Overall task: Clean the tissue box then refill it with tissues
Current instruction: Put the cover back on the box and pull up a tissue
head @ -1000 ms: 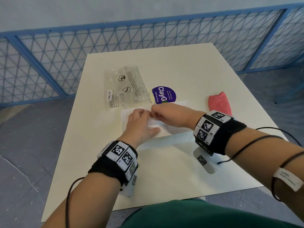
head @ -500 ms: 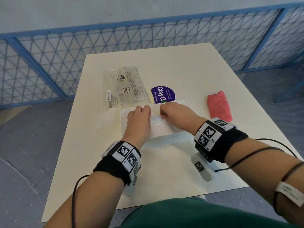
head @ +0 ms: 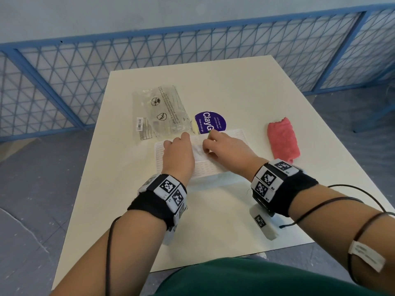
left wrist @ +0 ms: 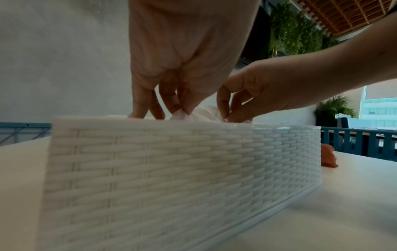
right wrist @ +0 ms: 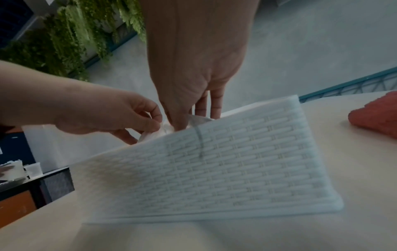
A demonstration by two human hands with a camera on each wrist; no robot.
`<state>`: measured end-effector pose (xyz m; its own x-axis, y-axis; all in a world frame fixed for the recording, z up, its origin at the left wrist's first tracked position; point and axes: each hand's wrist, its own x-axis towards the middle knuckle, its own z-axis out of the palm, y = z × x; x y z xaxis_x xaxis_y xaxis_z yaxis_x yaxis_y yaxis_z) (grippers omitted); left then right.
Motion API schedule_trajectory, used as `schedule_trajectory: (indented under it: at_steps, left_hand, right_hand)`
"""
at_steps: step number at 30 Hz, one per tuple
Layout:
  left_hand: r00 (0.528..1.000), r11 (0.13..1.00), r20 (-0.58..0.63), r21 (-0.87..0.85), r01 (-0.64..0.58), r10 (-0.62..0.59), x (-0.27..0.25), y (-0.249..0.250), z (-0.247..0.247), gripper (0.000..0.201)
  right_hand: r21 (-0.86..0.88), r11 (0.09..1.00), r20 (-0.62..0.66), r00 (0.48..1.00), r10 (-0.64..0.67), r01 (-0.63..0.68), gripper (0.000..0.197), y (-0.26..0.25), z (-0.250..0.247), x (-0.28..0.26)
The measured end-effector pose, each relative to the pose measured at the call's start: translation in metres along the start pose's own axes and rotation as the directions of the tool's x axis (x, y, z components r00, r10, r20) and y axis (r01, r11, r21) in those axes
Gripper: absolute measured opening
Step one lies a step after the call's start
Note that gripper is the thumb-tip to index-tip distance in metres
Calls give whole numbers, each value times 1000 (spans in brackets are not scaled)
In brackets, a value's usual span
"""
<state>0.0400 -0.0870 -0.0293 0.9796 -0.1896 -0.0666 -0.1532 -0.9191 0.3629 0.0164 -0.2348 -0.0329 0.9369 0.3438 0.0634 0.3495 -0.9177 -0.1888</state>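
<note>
A white woven-pattern tissue box (head: 205, 168) stands on the pale table (head: 224, 221), with both of my hands on its top. My left hand (head: 185, 138) pinches a crumpled white tissue (left wrist: 200, 113) at the box's top opening; in the left wrist view its fingertips (left wrist: 179, 108) close on the paper. My right hand (head: 208, 145) faces it from the right, fingers curled down onto the same tissue (right wrist: 160, 131). The box's side wall (left wrist: 171, 166) fills the left wrist view and also shows in the right wrist view (right wrist: 225, 161). The inside of the box is hidden.
An empty clear plastic wrapper (head: 161, 113) lies behind the box to the left. Beside it is a round purple "ClayGo" sticker (head: 210, 123). A red cloth (head: 282, 143) lies to the right. A blue mesh fence (head: 85, 71) runs behind the table.
My right hand has drawn back rightward from over the left hand. Both hands have shifted toward the far edge of the box top, and tissue now shows between them.
</note>
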Motion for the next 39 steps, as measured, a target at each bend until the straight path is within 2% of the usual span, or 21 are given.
schedule_trajectory:
  at_steps: [2,4,7,9,12,14,16,19,23,26,29,31,34,37,39]
  left_hand:
    - [1000,1000,0,5,22,-22,1,0,0,26]
    - [1000,1000,-9,-4,5,-5,1,0,-1,24]
    - [999,999,36,-31,-14,15,-3,1,-3,28]
    - [997,998,67,59,-32,28,-3,0,-4,28]
    - [998,990,36,135,-46,42,0,-4,-5,24]
    - [999,992,2,119,-43,43,-1,-5,-5,22]
    - [999,993,-21,108,-45,47,-3,-4,-4,22]
    - [998,994,-21,99,-53,55,-7,-4,-3,26]
    - [997,997,-19,45,-70,71,-8,-5,-6,20]
    - [999,999,-34,27,-30,31,-6,-6,-6,18]
    - [997,999,-67,-26,43,-45,-5,-5,-5,16]
    - [995,997,-76,-48,61,-64,-5,-4,-5,17]
    - [997,998,-54,-33,58,-59,-6,0,-6,23]
    - [999,999,-3,2,50,-50,-7,0,-7,30]
    - [999,999,16,18,41,-42,-7,-1,-6,27]
  right_hand:
    - [68,996,30,998,55,-57,24,3,2,3]
    - [232,960,14,987,159,-157,26,7,3,9]
    - [462,838,-37,937,346,-291,23,8,5,16]
    - [534,778,-20,915,403,-331,21,7,3,18]
    - [456,847,71,959,274,-275,17,7,1,18]
    - [386,892,142,971,194,-235,24,8,-1,17]
    - [382,888,160,965,208,-255,24,8,-3,15]
    - [331,908,98,967,236,-256,13,9,-1,14]
    - [303,935,54,983,174,-182,15,11,-2,17]
    - [290,942,-47,981,189,-168,5,12,-3,13]
    - [151,988,-164,984,64,-39,12,8,-4,6]
    - [70,997,-104,995,-1,9,25,2,-5,4]
    - [18,993,-20,993,115,-114,37,-3,-2,7]
    - [29,986,-44,985,164,-163,25,-7,1,13]
    - [21,985,-28,984,175,-174,18,-9,2,16]
